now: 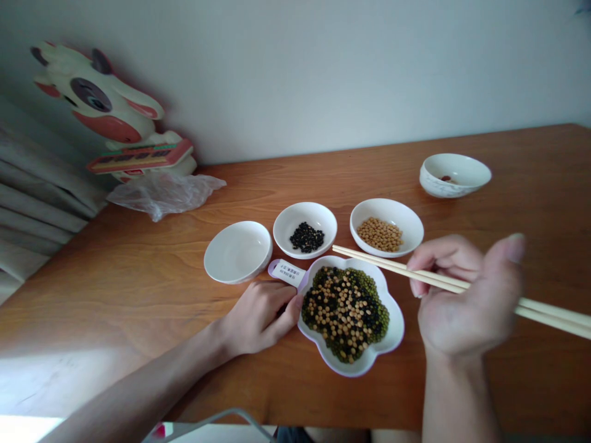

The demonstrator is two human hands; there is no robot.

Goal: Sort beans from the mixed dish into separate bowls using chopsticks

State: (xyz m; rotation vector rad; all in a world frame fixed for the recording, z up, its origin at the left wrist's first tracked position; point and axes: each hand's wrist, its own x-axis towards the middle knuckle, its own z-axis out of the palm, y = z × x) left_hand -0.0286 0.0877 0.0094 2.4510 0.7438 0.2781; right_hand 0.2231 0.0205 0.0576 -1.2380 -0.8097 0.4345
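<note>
The wooden table (152, 295) bears a scalloped white dish (393, 329) of mixed beans (344, 312).

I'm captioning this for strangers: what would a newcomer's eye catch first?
Probably the white flower-shaped dish of green, black and tan beans at front centre. Next, the pale wooden chopsticks in the right hand, beside that dish. Then the cream cow-shaped toy with a red keyboard, far back left.

Chopsticks (378, 262) in right grip (466, 315), mixed beans (345, 312)
</note>
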